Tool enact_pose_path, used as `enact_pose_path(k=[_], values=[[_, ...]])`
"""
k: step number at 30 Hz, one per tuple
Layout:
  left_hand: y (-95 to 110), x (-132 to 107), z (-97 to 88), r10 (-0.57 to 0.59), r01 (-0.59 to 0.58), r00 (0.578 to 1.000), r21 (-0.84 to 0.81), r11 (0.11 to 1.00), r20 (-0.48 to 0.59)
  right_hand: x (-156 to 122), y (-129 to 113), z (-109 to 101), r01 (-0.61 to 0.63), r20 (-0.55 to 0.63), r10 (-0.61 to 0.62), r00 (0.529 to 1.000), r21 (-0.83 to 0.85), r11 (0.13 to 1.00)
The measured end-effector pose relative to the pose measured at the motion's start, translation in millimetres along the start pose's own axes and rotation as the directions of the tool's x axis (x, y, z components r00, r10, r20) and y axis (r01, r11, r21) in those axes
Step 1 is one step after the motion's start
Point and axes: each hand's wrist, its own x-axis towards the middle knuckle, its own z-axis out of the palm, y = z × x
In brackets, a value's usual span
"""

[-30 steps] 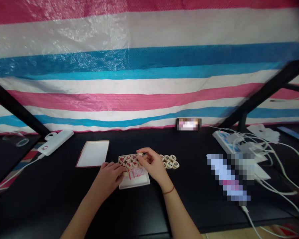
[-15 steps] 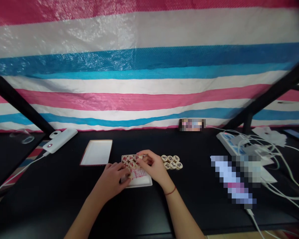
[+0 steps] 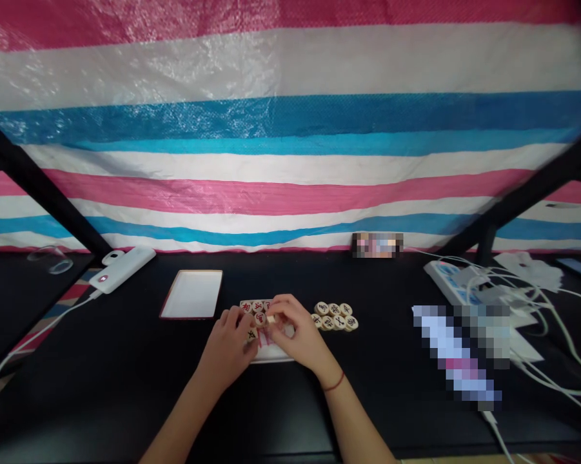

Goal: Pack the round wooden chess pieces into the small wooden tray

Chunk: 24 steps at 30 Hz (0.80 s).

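Note:
A small white tray (image 3: 271, 353) lies on the black table (image 3: 126, 386) in front of me, with several round wooden chess pieces (image 3: 252, 308) marked in red packed at its far end. My left hand (image 3: 231, 345) rests on the tray's left side, fingers curled against the pieces. My right hand (image 3: 295, 332) is over the tray's right side, its fingertips pinched on one wooden piece. A loose cluster of wooden pieces (image 3: 334, 316) marked in black lies on the table just right of my right hand.
A white lid (image 3: 192, 294) lies left of the tray. A white power bank (image 3: 122, 269) with a cable sits far left, beside a clear glass (image 3: 51, 260). A power strip (image 3: 457, 280) with many white cables fills the right. A striped tarp (image 3: 290, 129) hangs behind.
Both hands have drawn closer together over the tray. My right hand moved from the tray's far right corner toward its middle, fingers pinching a piece. The view shifted slightly.

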Motion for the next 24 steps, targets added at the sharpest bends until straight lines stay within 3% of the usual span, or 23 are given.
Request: enact_pose_path(k=[4,7,11,16,21,24], values=[[-7.0,-2.1,-2.2,-0.013,0.016,1.0,-0.255,0.967,0.015,-16.4,-5.6,9.1,0.026,0.037,-0.021,0.999,-0.133,0.991],[-16.4,-2.7,-2.8,-0.089,0.074,0.996,-0.392,0.917,-0.02,-23.1,-6.6,16.7,0.078,0.08,-0.062,0.995,-0.211,0.974],[-25.7,-3.2,1.1,-0.216,0.174,0.975,-0.447,0.878,-0.046,-21.6,-6.0,25.2,0.138,0.148,-0.097,0.984,-0.302,0.943],[-28.1,-6.1,1.6,-0.294,0.273,0.956,-0.432,0.859,0.02,-17.9,-7.7,31.9,0.16,0.22,-0.077,0.972,-0.386,0.909],[-27.6,-8.0,2.0,-0.294,0.302,0.952,-0.394,0.868,0.083,-17.0,-14.8,31.0,0.041,0.233,0.129,0.964,-0.608,0.793],[-26.6,-8.5,4.0,-0.274,0.271,0.96,-0.401,0.875,0.052,-15.5,-18.5,29.9,-0.028,0.231,0.26,0.937,-0.695,0.718]])
